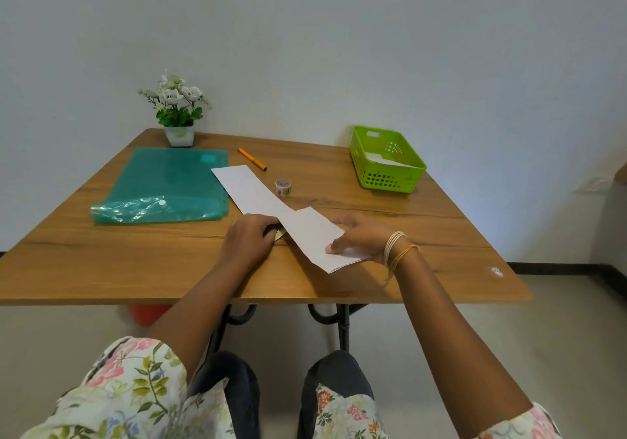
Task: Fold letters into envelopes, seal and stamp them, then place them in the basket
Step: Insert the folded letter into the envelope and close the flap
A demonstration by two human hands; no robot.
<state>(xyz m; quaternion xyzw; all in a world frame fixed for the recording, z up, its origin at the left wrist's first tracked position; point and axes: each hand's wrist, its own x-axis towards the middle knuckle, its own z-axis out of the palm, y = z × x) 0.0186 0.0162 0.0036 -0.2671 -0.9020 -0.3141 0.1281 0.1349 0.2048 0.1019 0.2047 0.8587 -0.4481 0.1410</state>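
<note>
Teal plastic folder (pixel 163 184) lies flat at the left of the wooden table (pixel 101 269), set clear of the working area, with a potted flower (pixel 176 109) behind it. At centre, the left hand (pixel 249 240) curls its fingers on something small at the near end of the long white envelope (pixel 247 189), though what it grips cannot be told, while the right hand (pixel 361 238) pinches the folded letter (pixel 315 238) that lies partly over that end, apparently to steady it for insertion. An orange pen (pixel 252 159) and a tape roll (pixel 283 187) wait just beyond, and the green basket (pixel 386 177) at the right already holds white paper.
</note>
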